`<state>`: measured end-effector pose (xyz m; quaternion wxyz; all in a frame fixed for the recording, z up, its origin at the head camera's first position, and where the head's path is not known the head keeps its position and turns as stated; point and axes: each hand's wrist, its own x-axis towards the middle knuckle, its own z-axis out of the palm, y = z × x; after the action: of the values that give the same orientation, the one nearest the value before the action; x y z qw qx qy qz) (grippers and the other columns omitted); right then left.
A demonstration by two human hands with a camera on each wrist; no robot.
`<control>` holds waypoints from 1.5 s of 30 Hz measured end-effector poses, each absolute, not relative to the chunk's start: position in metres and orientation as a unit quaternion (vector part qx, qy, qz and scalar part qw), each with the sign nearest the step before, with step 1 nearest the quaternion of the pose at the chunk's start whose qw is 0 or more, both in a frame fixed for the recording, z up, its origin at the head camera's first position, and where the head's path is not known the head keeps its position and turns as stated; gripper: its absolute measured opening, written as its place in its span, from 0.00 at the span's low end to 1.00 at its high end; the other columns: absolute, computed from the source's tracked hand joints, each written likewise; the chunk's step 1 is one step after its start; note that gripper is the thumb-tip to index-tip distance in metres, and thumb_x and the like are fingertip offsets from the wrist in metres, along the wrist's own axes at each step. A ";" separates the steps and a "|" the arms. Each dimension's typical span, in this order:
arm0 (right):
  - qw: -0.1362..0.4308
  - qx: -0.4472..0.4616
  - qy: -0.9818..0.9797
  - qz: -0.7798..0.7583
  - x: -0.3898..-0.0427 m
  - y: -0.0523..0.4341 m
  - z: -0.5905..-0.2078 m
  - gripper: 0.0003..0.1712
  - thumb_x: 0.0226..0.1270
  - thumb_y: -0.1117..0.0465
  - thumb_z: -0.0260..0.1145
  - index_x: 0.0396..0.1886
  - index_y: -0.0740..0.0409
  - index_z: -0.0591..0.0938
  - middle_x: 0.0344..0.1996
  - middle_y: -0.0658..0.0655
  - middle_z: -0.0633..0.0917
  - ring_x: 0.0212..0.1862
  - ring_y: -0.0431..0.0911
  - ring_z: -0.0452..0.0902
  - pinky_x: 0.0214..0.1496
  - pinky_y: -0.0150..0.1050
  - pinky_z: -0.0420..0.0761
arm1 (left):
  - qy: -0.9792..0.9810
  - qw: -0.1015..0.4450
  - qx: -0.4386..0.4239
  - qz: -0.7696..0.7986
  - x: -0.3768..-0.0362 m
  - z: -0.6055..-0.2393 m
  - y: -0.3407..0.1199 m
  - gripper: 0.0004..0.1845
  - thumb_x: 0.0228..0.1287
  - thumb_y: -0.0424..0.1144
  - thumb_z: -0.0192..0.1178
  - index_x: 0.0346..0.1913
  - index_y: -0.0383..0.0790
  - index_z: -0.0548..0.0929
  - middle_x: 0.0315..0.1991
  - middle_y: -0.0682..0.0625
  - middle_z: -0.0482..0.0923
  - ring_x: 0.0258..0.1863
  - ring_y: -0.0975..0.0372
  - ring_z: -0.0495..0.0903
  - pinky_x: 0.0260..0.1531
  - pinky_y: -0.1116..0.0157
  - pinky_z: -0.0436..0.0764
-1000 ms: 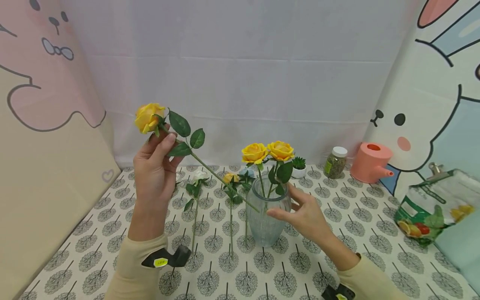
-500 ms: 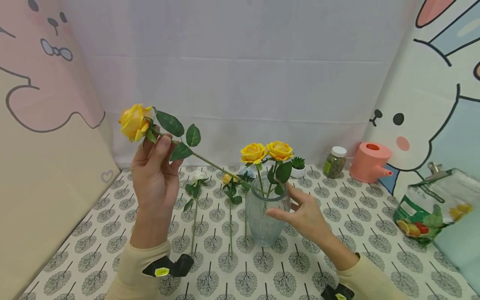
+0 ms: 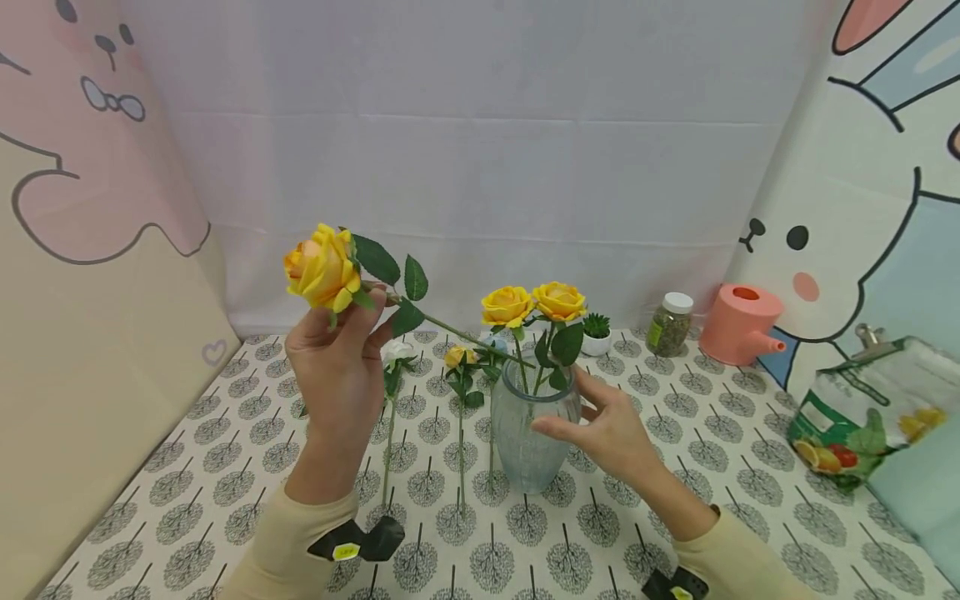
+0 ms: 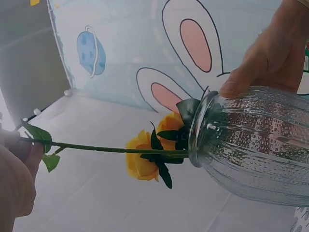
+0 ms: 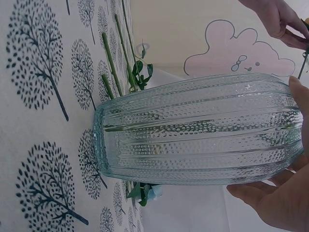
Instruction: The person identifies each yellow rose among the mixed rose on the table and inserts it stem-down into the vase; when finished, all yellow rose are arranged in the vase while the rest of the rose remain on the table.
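My left hand [image 3: 341, 375] pinches the stem of a yellow rose [image 3: 322, 267] just below its bloom. The stem slants down to the right, and its lower end reaches the mouth of a ribbed clear glass vase [image 3: 528, 450]. In the left wrist view this stem [image 4: 96, 148] runs level to the vase rim [image 4: 195, 130]. Two yellow roses [image 3: 507, 307] stand upright in the vase, their leaves above the rim. My right hand [image 3: 611, 433] holds the vase by its upper right side, thumb in front and fingers behind. The vase [image 5: 193, 140] stands on the patterned tablecloth.
Behind and left of the vase lie a white rose [image 3: 396, 354], a yellow rose [image 3: 460, 357] and a partly hidden blue flower. A potted succulent [image 3: 597, 335], a white-lidded jar [image 3: 670, 325] and a pink watering can [image 3: 741, 325] stand at the back right. A clipped bag [image 3: 862, 417] is far right.
My left hand first shifted slightly left, then moved right and a little down with the rose. The stem's lower end rose from in front of the vase to its mouth. The right hand stayed still.
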<state>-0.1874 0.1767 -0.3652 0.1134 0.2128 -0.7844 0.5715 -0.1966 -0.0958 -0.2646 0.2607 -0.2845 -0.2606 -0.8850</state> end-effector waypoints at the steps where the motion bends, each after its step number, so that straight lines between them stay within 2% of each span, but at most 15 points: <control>1: 0.114 0.213 -0.784 0.571 -0.187 0.177 -0.365 0.50 0.53 0.61 0.81 0.74 0.62 0.66 0.72 0.62 0.68 0.67 0.57 0.71 0.59 0.39 0.78 | -0.263 0.264 -0.287 -0.882 -0.196 -0.265 -0.095 0.15 0.56 0.14 0.65 0.47 0.25 0.86 0.39 0.39 0.82 0.36 0.54 0.87 0.35 0.59 0.87; 12: 0.118 0.219 -0.786 0.566 -0.188 0.177 -0.364 0.51 0.53 0.61 0.81 0.74 0.63 0.66 0.72 0.61 0.67 0.69 0.57 0.69 0.59 0.39 0.77 | -0.328 0.257 -0.301 -0.858 -0.199 -0.274 -0.085 0.17 0.60 0.16 0.64 0.50 0.29 0.87 0.37 0.40 0.84 0.40 0.55 0.86 0.42 0.58 0.86; 19: 0.125 0.229 -0.781 0.567 -0.189 0.177 -0.365 0.50 0.53 0.61 0.80 0.75 0.60 0.65 0.71 0.59 0.69 0.67 0.57 0.71 0.58 0.40 0.78 | -0.350 0.245 -0.306 -0.851 -0.200 -0.280 -0.078 0.19 0.61 0.15 0.61 0.52 0.31 0.86 0.38 0.41 0.85 0.40 0.55 0.86 0.43 0.58 0.85; 26: 0.131 0.220 -0.784 0.566 -0.191 0.178 -0.367 0.48 0.53 0.62 0.80 0.73 0.62 0.68 0.67 0.63 0.73 0.67 0.58 0.71 0.59 0.46 0.78 | -0.381 0.238 -0.307 -0.839 -0.200 -0.283 -0.072 0.19 0.63 0.16 0.60 0.51 0.36 0.88 0.38 0.45 0.86 0.39 0.59 0.86 0.43 0.60 0.85; 37: 0.132 0.220 -0.784 0.565 -0.190 0.177 -0.366 0.48 0.55 0.62 0.80 0.73 0.63 0.67 0.69 0.62 0.72 0.69 0.58 0.68 0.60 0.48 0.77 | -0.405 0.220 -0.286 -0.840 -0.209 -0.290 -0.065 0.19 0.62 0.14 0.58 0.49 0.35 0.87 0.39 0.45 0.87 0.39 0.59 0.87 0.42 0.63 0.86; 45: 0.126 0.214 -0.789 0.562 -0.190 0.177 -0.366 0.48 0.55 0.60 0.80 0.73 0.63 0.67 0.70 0.62 0.70 0.70 0.59 0.66 0.61 0.49 0.76 | -0.457 0.207 -0.257 -0.826 -0.218 -0.297 -0.060 0.17 0.64 0.18 0.59 0.44 0.41 0.88 0.38 0.48 0.87 0.38 0.61 0.87 0.41 0.66 0.86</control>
<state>-0.1902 0.1773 -0.3662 0.1260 0.2138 -0.7888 0.5624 -0.2178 -0.0601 -0.2974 0.2065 -0.2572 -0.4575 -0.8258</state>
